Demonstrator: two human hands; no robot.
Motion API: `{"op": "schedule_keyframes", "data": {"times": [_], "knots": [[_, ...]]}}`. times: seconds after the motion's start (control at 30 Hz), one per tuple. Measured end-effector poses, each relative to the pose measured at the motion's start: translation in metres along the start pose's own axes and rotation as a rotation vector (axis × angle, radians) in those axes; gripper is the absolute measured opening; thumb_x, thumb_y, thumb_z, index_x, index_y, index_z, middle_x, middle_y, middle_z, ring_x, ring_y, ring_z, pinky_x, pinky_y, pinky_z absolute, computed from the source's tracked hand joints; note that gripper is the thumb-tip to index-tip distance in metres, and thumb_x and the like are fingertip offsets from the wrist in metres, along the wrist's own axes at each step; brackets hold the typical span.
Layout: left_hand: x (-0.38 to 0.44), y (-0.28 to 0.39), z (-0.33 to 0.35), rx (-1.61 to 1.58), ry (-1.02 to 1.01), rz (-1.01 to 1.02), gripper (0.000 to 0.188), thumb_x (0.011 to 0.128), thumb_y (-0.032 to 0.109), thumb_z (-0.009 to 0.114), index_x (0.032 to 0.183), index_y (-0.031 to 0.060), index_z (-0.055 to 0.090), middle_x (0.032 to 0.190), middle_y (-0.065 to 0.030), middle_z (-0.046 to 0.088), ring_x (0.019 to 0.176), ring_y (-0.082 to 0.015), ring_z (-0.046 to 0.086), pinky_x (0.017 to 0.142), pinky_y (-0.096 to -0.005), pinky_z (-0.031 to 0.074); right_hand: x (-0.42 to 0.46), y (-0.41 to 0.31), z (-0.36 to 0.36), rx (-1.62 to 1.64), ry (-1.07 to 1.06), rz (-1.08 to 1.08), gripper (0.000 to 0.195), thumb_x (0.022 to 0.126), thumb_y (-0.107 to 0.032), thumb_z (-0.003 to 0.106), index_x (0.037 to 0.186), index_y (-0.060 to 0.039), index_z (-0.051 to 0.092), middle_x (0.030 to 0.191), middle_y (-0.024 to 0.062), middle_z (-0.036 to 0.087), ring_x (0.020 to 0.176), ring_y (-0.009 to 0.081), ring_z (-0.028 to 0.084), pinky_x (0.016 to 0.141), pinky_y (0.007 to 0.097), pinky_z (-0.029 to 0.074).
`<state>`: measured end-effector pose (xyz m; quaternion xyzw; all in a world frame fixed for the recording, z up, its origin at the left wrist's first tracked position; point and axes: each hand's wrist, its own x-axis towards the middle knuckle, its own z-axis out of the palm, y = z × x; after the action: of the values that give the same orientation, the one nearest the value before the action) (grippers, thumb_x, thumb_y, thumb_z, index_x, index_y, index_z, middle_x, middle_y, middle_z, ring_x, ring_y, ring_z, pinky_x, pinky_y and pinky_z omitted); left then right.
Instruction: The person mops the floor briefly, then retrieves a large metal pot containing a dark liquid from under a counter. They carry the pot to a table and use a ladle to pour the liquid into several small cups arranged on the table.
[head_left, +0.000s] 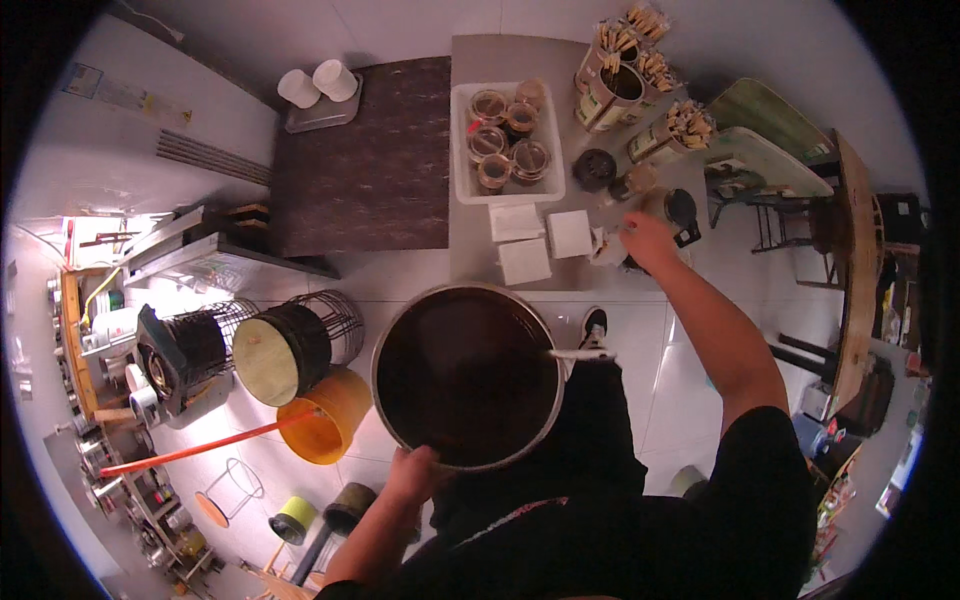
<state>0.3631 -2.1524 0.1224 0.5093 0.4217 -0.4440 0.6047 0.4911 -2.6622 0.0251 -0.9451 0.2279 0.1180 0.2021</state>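
A large round metal pot (469, 375) filled with dark liquid is before me, a light handle lying over its right rim. My left hand (415, 474) grips the pot's lower left rim. My right hand (646, 238) reaches over the table's right part, beside a crumpled whitish cloth or paper (609, 247); whether its fingers hold anything cannot be told. Close by are a jug with a black lid (670, 214) and a small jar (637, 180). Stacks of white napkins (524, 261) lie left of that hand. Behind them a white tray (457, 142) holds several jars of brown contents.
Tins (611, 97) of wrapped wooden chopsticks stand at the table's back right. White cups (335, 80) rest on a small tray at the back left. An orange bucket (326, 420) with a red stick and a dark bin (281, 352) stand left of the pot. Folded tables (772, 161) are at right.
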Motion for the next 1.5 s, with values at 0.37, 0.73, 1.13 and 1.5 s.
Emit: {"op": "schedule_keyframes", "data": {"times": [0.37,0.73,1.13,1.5], "knots": [[-0.011,0.146,-0.067,-0.092,-0.048,0.159,0.062,0.071,-0.002,0.047,0.133,-0.0026,0.040,0.129,-0.0241,0.049,0.117,-0.0425,0.053,0.095,-0.0564,0.048,0.095,-0.140,0.049,-0.121,0.107,-0.030,0.067,0.072,-0.033,0.076,0.126,-0.0081,0.046,0.131,0.0104,0.049,0.123,0.0318,0.043,0.099,0.0447,0.038],[0.075,0.248,-0.067,-0.182,-0.065,0.160,0.070,0.067,0.004,0.054,0.136,0.0015,0.041,0.131,-0.0165,0.051,0.120,-0.0377,0.051,0.097,-0.0481,0.049,0.144,-0.142,0.084,-0.165,0.183,-0.082,0.071,0.062,-0.038,0.082,0.117,-0.0096,0.047,0.125,0.0106,0.050,0.117,0.0289,0.045,0.096,0.0468,0.035],[0.123,0.362,-0.072,0.012,-0.078,0.176,0.071,0.068,0.002,0.055,0.137,0.0045,0.040,0.131,-0.0155,0.051,0.116,-0.0374,0.054,0.092,-0.0523,0.052,0.057,-0.055,0.058,2.230,0.161,0.173,0.051,0.082,-0.035,0.060,0.127,-0.0131,0.052,0.135,0.0179,0.050,0.120,0.0279,0.050,0.097,0.0398,0.042],[0.136,0.364,-0.072,-0.033,-0.010,0.142,0.068,0.066,0.002,0.056,0.134,0.0046,0.046,0.130,-0.0142,0.053,0.117,-0.0353,0.054,0.095,-0.0515,0.050,0.058,0.046,0.138,2.027,0.153,0.546,0.047,0.099,-0.048,0.040,0.094,-0.0043,0.058,0.102,0.0180,0.065,0.094,0.0331,0.063,0.082,0.0455,0.050]]}}
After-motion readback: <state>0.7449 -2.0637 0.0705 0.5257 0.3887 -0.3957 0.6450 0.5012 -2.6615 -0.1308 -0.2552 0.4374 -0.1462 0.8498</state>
